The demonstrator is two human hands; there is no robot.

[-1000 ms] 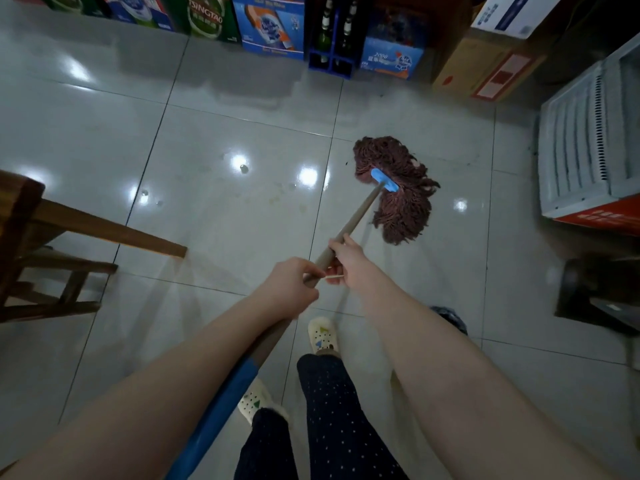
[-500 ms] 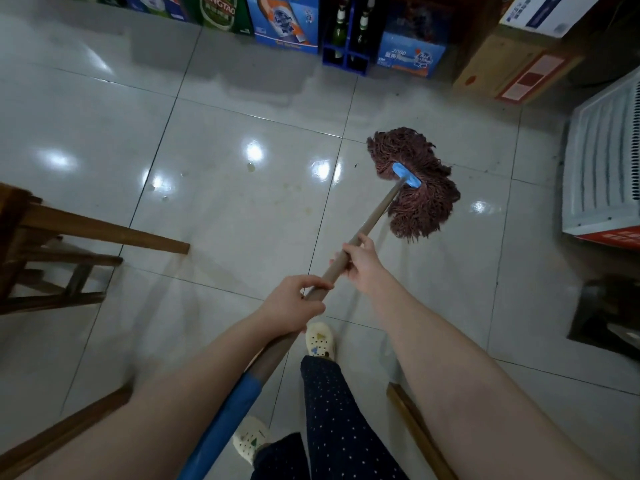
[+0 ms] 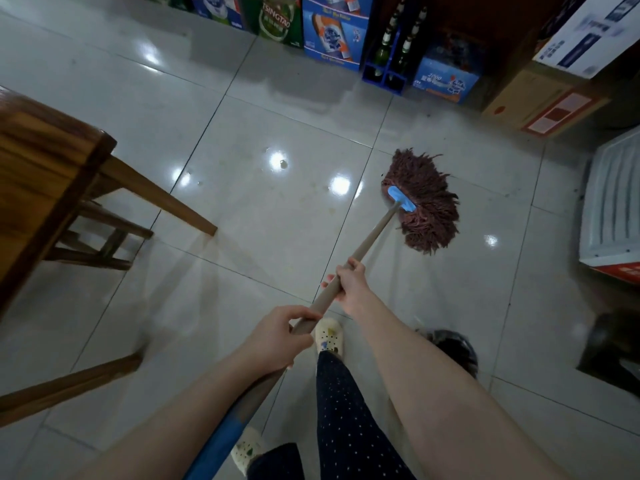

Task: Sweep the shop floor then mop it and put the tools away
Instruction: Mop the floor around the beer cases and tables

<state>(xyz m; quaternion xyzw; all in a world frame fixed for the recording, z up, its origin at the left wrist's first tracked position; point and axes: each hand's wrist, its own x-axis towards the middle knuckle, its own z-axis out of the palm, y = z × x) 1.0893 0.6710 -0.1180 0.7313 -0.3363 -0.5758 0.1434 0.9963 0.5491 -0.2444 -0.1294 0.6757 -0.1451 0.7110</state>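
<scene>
A mop with a brown string head (image 3: 424, 199) and a blue clamp lies flat on the glossy grey tiled floor (image 3: 270, 233), to the right of centre. Its long handle (image 3: 372, 237) is tan, turning blue near my body. My right hand (image 3: 349, 284) grips the handle farther down the shaft, toward the head. My left hand (image 3: 277, 336) grips it closer to me. Both arms reach forward over my legs and white clogs.
A wooden table (image 3: 41, 174) with slanted legs stands at the left, a stool under it. Beer cartons (image 3: 332, 29) and a blue bottle crate (image 3: 389, 53) line the far wall. Cardboard boxes (image 3: 540, 98) and a white appliance (image 3: 613, 202) stand at right.
The mop head has slid forward and to the right across the tiles. I have stepped forward, so the table looms larger at the left and the far cartons are closer.
</scene>
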